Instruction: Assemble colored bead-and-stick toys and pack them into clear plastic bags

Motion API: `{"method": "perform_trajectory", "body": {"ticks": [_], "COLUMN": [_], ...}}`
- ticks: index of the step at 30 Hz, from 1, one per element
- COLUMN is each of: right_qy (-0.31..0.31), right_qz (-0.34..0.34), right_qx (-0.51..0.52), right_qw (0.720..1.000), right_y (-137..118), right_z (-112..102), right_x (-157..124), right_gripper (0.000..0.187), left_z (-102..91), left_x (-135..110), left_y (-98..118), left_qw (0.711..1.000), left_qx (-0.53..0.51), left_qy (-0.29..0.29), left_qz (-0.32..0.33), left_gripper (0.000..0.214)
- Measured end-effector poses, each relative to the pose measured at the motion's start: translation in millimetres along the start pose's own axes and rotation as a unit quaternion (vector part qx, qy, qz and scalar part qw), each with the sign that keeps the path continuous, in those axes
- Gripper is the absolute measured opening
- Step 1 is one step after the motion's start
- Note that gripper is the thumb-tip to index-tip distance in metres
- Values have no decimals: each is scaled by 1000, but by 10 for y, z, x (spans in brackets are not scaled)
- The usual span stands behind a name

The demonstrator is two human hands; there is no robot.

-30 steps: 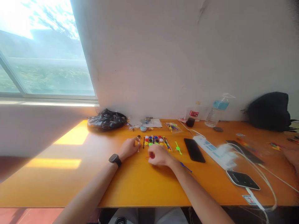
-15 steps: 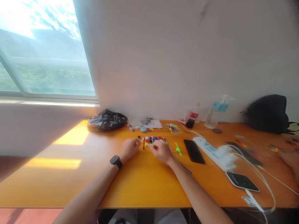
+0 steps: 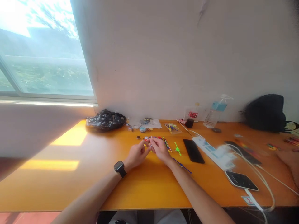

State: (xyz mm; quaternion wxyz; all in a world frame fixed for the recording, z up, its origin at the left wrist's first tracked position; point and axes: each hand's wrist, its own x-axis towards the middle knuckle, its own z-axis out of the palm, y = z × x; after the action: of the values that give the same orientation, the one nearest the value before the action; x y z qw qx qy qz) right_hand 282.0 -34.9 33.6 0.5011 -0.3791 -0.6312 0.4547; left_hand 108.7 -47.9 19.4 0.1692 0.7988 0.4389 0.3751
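Observation:
Over the middle of the table, my left hand (image 3: 137,154) and my right hand (image 3: 160,150) meet fingertip to fingertip. Both are closed in a pinch around something small, maybe whitish, that the fingers mostly cover. Just behind the fingers are small round coloured pieces, among them a red round piece (image 3: 159,137); my hands hide several of them. A dark round piece (image 3: 138,137) lies apart, beyond my left hand. Beside my right hand are thin coloured strips (image 3: 167,144), with a bright green strip (image 3: 177,149) further right. Near my right wrist lies a blue strip (image 3: 183,166).
A black plastic bag (image 3: 106,120) sits at the back left. Right of my hands are a black phone (image 3: 193,151), a white power strip (image 3: 211,152) with cables and a white-edged device (image 3: 241,180). Along the wall stand a clear bottle (image 3: 211,116) and a black backpack (image 3: 265,113).
My left hand has moved right and come together with my right hand, which was apart from it before. The dark strip that stood between them is now out of sight.

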Motion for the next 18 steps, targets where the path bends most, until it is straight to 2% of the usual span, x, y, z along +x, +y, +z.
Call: {"method": "perform_trajectory", "body": {"ticks": [4, 8, 12, 14, 18], "right_qy": [-2, 22, 25, 1, -87], "right_qz": [-8, -29, 24, 48, 78], "right_qx": [-16, -24, 46, 96, 173], "right_qw": [1000, 999, 998, 994, 978], "right_y": [-9, -16, -10, -24, -137], "right_z": [61, 67, 48, 55, 95], "right_x": [-20, -24, -7, -8, -65], "right_gripper": [41, 44, 57, 68, 83], "left_z": [-70, -101, -92, -71, -21], "left_x": [-2, -12, -42, -60, -69], "left_y": [34, 75, 123, 150, 170], "left_qw": [998, 998, 997, 996, 994], "left_qx": [24, 18, -7, -13, 2], "left_qy": [-54, -64, -66, -75, -75], "left_qz": [11, 16, 39, 55, 81], "left_gripper": [37, 39, 34, 37, 42]}}
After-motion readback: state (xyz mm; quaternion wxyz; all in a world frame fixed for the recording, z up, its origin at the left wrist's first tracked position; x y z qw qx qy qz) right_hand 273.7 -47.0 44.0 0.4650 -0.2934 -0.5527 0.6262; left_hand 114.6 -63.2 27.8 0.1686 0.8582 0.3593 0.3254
